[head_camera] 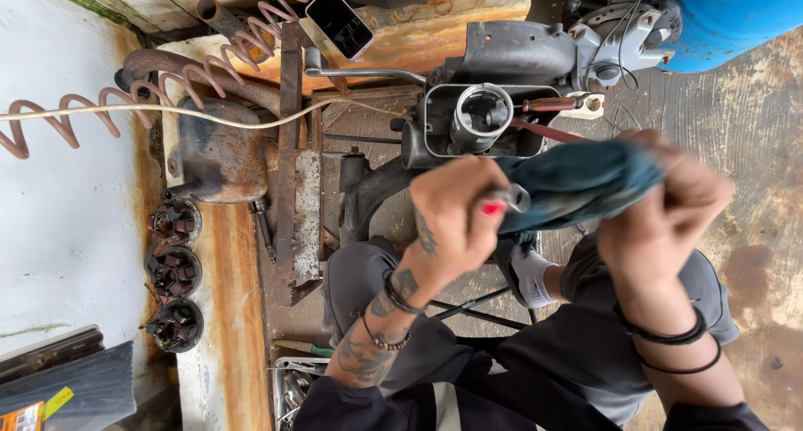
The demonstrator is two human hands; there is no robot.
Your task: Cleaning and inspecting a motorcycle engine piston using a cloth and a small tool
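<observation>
My left hand (pixel 456 218) grips a small metal part (pixel 514 198) that pokes out between thumb and fingers. A dark teal rag (pixel 577 184) is wrapped around that part, and my right hand (pixel 665 209) is closed on the rag's other end; this hand is blurred. Both hands hover above my knees, just in front of a grey engine casing (pixel 481 117) with a round opening. Beaded and black bracelets ring both wrists.
A phone (pixel 339 23) lies on a rusty plank at the top. A coiled copper tube (pixel 84 113) and a white cable cross the left side. Three wound stators (pixel 174 272) sit along a wooden edge. A blue drum (pixel 728 17) stands top right. Tools (pixel 297 381) lie near my leg.
</observation>
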